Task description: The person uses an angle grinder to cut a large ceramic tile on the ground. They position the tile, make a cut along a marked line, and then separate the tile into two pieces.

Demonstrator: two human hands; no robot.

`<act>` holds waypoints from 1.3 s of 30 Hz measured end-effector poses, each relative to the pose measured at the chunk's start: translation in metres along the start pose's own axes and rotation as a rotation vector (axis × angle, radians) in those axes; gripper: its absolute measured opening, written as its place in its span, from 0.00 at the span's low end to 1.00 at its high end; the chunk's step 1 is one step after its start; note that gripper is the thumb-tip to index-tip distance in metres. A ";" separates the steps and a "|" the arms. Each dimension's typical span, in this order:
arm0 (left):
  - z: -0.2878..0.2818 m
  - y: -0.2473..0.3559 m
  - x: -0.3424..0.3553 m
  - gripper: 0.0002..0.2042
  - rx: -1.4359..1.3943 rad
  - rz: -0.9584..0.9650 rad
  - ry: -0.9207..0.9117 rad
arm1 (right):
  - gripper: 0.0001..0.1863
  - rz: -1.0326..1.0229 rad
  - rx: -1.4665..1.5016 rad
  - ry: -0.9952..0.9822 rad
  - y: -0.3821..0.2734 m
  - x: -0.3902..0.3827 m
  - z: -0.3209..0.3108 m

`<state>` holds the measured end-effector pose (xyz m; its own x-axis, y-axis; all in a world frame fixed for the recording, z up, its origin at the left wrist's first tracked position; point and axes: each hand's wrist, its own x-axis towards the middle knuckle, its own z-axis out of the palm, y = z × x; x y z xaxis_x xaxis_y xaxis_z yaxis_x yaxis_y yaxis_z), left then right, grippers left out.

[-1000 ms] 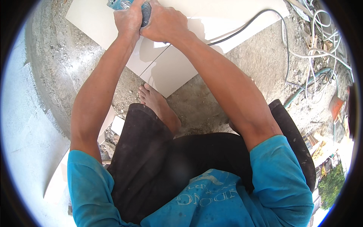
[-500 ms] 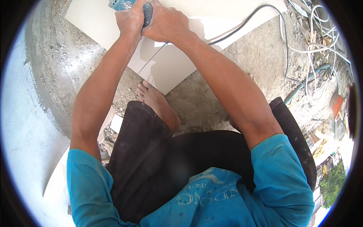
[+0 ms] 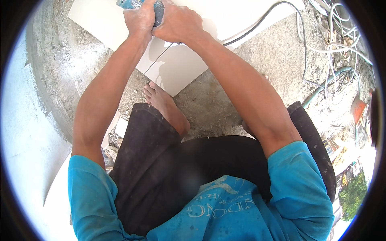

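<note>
From the head view, both hands meet at the top edge of the picture on a blue and grey power tool (image 3: pixel 138 5), most of it cut off by the frame. The left hand (image 3: pixel 140 18) wraps the blue body, fingers curled fully round it; the right hand (image 3: pixel 179 24) closes over the darker grey part just beside it, the two hands touching. The tool sits over a large white tile (image 3: pixel 183 70) that lies flat on the rough concrete floor (image 3: pixel 241 80), with a thin straight line running across the tile from under the hands. A bare foot (image 3: pixel 165 104) rests at the tile's near corner. A grey cable (image 3: pixel 257 20) trails off across the tile to the right, toward a tangle of white wires (image 3: pixel 341 36).

The tool looks rigid and fairly heavy, likely to kick, so a two-handed grip round the body suits it. The tile seems stiff, smooth and brittle; it is best lifted by opposite edges, never by a corner.
</note>
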<state>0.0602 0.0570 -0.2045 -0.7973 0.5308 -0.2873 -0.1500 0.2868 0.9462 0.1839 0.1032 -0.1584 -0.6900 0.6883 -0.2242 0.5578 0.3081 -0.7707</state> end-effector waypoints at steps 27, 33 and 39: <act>0.007 0.001 -0.026 0.08 0.011 0.060 -0.075 | 0.39 0.099 -0.146 -0.089 0.020 -0.014 0.016; 0.012 0.008 -0.036 0.08 0.047 0.024 -0.028 | 0.38 0.106 -0.140 -0.093 0.024 -0.019 0.014; 0.013 -0.001 -0.038 0.09 -0.013 0.055 -0.048 | 0.37 0.117 -0.110 -0.096 0.026 -0.023 0.012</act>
<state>0.0979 0.0469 -0.1962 -0.7755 0.5834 -0.2414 -0.1148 0.2457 0.9625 0.2086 0.0877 -0.1802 -0.6553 0.6593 -0.3688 0.6803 0.3028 -0.6675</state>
